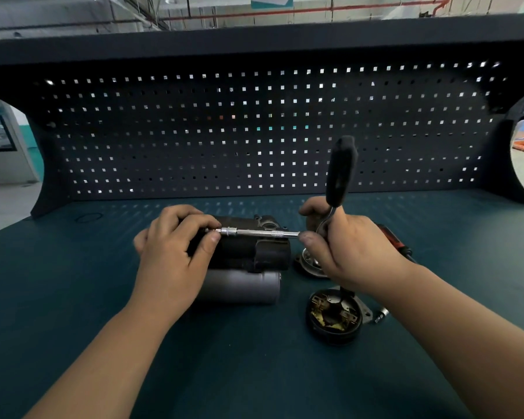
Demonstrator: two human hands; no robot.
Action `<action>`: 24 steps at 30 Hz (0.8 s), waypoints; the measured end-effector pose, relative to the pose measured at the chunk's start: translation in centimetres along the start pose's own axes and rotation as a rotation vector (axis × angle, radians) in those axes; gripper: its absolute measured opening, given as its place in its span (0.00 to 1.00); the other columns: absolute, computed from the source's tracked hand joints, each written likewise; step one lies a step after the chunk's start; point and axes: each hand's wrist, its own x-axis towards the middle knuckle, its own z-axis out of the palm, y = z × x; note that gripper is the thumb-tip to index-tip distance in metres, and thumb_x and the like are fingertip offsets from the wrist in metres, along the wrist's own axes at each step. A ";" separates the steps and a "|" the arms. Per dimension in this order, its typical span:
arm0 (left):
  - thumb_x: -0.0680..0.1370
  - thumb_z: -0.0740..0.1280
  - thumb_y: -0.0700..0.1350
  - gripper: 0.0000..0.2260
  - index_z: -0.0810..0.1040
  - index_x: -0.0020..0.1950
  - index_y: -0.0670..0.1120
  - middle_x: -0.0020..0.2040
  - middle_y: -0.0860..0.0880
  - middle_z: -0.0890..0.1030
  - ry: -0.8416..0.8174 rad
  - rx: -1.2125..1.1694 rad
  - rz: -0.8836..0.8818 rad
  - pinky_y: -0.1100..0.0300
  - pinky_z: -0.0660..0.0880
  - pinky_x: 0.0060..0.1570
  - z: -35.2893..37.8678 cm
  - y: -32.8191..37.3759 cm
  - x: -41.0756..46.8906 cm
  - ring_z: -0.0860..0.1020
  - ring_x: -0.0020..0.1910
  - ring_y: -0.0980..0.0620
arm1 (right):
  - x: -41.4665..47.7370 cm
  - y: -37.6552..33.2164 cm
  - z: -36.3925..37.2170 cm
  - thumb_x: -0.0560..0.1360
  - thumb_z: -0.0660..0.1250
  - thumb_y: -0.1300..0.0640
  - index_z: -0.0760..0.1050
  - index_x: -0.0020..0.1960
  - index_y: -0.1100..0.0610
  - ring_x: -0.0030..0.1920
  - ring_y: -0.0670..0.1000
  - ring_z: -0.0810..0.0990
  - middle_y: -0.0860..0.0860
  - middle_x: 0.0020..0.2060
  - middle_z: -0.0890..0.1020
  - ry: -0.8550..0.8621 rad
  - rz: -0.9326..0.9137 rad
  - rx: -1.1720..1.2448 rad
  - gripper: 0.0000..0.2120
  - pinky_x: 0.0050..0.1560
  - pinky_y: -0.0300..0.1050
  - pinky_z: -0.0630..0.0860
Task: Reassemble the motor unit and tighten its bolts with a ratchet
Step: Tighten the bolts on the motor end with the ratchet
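At the middle of the teal workbench (73, 297) the motor unit (254, 252) lies on its side, its dark housing on the far side and a grey cylinder (242, 287) on the near side. The left hand (173, 255) rests over the unit's left end with its fingers curled, thumb and forefinger pinching the socket (228, 230) at the tip of a chrome extension bar (263, 234). The bar runs level across the top of the housing to the right hand (354, 249), whose fingers are wrapped round the head of the ratchet (341, 173). The ratchet's black handle stands up and tilts a little to the right, in front of the pegboard (254, 131) at the far edge.

Just under the right hand sits a round metal cover (306, 263), partly hidden. Nearer, an open end cap (333, 317) shows its brass brush holders, with a small loose bit (381, 315) just to its right. A red-handled screwdriver (390, 237) lies beyond the right wrist. Far to the left, a thin dark ring (87, 218) lies flat on the bench.
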 end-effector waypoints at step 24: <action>0.75 0.61 0.55 0.08 0.78 0.49 0.57 0.52 0.61 0.69 0.008 0.005 -0.030 0.62 0.52 0.58 0.0 0.3 -0.1 0.70 0.55 0.56 | 2.1 0.4 0.0 0.80 0.56 0.58 0.75 0.53 0.63 0.21 0.47 0.64 0.51 0.28 0.71 -0.185 0.871 1.194 0.12 0.22 0.39 0.64</action>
